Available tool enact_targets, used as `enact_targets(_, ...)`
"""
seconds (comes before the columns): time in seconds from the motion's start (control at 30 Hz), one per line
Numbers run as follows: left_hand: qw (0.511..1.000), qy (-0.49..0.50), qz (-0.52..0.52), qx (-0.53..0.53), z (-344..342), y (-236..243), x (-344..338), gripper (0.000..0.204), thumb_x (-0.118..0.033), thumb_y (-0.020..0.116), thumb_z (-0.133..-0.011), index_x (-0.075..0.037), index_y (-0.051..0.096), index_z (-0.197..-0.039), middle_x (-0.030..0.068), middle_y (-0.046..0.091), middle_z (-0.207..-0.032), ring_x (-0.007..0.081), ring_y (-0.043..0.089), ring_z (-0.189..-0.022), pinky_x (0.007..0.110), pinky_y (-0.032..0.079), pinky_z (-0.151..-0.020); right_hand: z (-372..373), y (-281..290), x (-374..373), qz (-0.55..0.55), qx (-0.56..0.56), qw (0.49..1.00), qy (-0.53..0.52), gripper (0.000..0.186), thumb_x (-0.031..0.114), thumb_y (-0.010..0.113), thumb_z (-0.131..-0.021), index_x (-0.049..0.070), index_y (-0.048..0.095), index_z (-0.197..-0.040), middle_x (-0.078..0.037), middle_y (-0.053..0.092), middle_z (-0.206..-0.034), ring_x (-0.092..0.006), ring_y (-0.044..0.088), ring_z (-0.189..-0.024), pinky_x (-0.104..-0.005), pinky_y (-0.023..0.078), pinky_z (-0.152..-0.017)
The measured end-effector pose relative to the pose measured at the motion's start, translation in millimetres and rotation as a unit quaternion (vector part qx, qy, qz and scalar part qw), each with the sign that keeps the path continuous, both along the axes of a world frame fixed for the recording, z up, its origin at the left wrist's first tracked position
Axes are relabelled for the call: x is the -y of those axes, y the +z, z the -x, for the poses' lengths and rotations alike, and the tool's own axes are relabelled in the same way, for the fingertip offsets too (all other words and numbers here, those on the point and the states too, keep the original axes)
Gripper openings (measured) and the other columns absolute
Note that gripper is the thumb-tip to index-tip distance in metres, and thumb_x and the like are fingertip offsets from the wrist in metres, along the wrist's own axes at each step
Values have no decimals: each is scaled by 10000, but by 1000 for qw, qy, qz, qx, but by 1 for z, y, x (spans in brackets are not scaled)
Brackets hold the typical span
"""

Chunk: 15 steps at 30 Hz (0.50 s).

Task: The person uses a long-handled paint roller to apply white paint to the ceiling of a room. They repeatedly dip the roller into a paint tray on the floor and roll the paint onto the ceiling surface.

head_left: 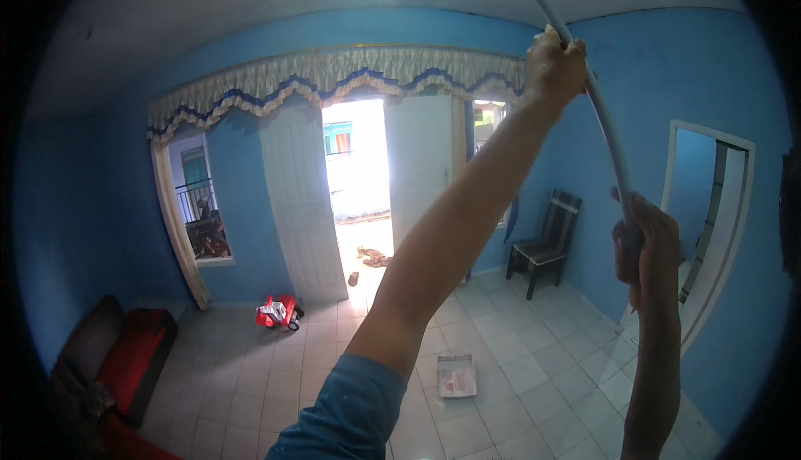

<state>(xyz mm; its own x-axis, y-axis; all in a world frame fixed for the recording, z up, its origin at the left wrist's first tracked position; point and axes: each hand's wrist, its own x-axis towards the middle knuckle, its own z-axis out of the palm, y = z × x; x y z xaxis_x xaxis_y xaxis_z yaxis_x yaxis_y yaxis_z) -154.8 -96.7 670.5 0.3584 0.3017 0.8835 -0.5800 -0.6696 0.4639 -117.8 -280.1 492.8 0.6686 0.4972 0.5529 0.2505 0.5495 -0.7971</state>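
Observation:
A long grey pole [609,126] slants up toward the ceiling, and its upper end runs out of the picture. My left hand [557,68] is raised high with its fingers wrapped round the upper part of the pole. Lower down and to the right, my right hand [649,243] is closed round the pole near its visible lower end. My left arm reaches across the middle of the view in a blue sleeve. What sits at the pole's top cannot be seen.
A shallow white box [456,376] lies on the tiled floor. A dark chair [546,243] stands at the right wall, beside a doorway [709,218]. A red toy vehicle [279,313] is near the open white door [304,209]. A red and black sofa [138,360] sits left; a ruffled valance [334,72] hangs above.

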Motion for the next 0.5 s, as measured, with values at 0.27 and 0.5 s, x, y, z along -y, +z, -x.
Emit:
enact_targets(0.27, 998, -47, 33, 19, -5, 31, -28, 196, -122, 530, -1025, 71, 527, -1059, 189, 652, -934, 268, 749, -751, 343, 664, -607, -1, 32, -29, 4, 49, 999, -13, 304, 307, 591, -1034, 40, 693, -1135, 60, 469, -567, -38, 329, -388, -247, 182, -344)
enact_targets(0.5, 995, -80, 9, 57, -14, 45, -19, 183, -103, 548, -1007, 75, 529, -1042, 200, 649, -931, 282, 747, -739, 360, 639, -544, -4, 33, -17, -37, 54, 996, -56, 328, 340, 639, -1017, 34, 708, -1109, 56, 484, -584, -21, 329, -394, -228, 208, -326)
